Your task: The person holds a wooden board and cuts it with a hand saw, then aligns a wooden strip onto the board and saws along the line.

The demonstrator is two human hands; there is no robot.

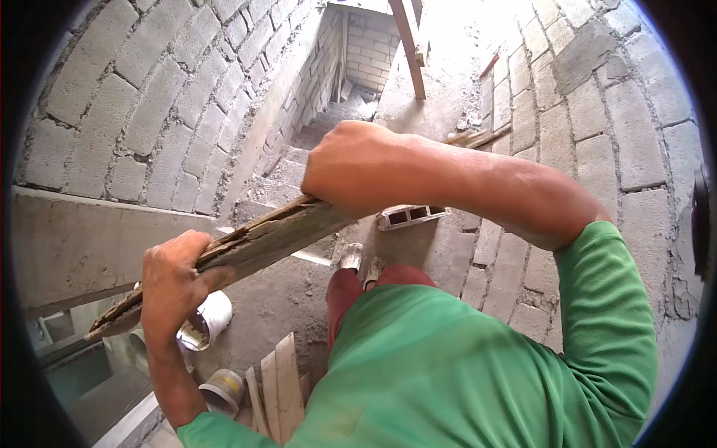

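Weathered wood is what I have in both hands: a rough, splintered plank [224,257] running slantwise, its low end toward the grey block wall [149,104] and its high end under my right hand [355,168]. That hand is wrapped tightly over the plank's upper end, forearm stretched across from the green sleeve [597,313]. My left hand [172,280] clutches the plank near its lower end, thumb on top, fingers curled beneath. Below the plank I see two white pipe ends [205,321], some pale boards [280,388], and a hollow brick [411,216] just past the right hand. Concrete stairs [314,142] climb beyond the plank.
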